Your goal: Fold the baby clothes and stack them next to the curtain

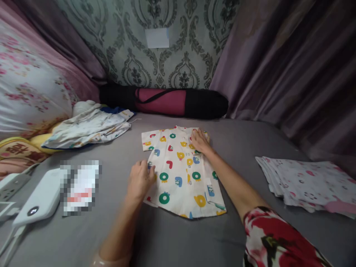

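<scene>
A small short-sleeved shirt [178,189], white with red, green, yellow and blue shapes, lies spread on the grey sheet with its collar away from me. Its right side is partly folded inward. At the shirt's left side edge, my left hand [140,180] is closed, fingers curled round the cloth and thumb toward the shirt. The fingertips are partly hidden. My right hand [200,141] rests on the right sleeve and shoulder, palm down, with its fingers laid along the fabric.
Folded printed cloth [308,183] is stacked at the right. On the left are a white power bank [41,196] with cables, a blurred white packet [82,187] and crumpled clothes [91,126]. A black and maroon long bag [164,101] lies along the wall.
</scene>
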{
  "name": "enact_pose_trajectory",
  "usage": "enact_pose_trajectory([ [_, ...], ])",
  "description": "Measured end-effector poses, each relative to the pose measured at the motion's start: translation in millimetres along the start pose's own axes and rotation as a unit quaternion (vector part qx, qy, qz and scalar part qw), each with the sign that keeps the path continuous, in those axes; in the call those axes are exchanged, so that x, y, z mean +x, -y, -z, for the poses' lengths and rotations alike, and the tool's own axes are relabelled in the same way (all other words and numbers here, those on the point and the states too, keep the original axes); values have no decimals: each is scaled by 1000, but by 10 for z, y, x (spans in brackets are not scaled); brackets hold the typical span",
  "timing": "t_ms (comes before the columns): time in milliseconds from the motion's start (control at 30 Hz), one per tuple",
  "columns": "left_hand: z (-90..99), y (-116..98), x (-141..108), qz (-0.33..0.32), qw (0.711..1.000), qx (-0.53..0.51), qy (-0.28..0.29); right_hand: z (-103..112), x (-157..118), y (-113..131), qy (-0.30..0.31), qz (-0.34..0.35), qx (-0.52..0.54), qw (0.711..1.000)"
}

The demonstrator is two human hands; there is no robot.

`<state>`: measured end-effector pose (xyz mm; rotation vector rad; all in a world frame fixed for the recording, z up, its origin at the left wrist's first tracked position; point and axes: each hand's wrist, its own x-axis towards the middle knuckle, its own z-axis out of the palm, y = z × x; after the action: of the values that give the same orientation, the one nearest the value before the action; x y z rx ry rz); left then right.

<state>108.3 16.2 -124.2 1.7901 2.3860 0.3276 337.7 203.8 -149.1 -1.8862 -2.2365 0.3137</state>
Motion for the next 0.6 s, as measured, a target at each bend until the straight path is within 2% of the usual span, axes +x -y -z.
enact_pose_trajectory([
  [100,64,92,28,26,999,10,26,-39,-225,-40,1,49,-23,999],
  [200,118,137,43,48,997,5,66,-133,-376,-63,-1,63,-62,996],
  [300,176,112,36,75,991,-12,108,-137,-394,-62,6,67,-92,993],
  [400,234,63,20,89,987,-12,131,-7,-351,20,33,60,-103,992],
  [467,264,43,13,92,986,-9,140,100,-316,181,7,62,-109,992],
  [533,283,40,8,91,986,-10,142,167,-273,450,-42,88,-89,991],
  [600,292,48,3,87,986,-13,140,171,-213,808,-32,138,-27,990],
])
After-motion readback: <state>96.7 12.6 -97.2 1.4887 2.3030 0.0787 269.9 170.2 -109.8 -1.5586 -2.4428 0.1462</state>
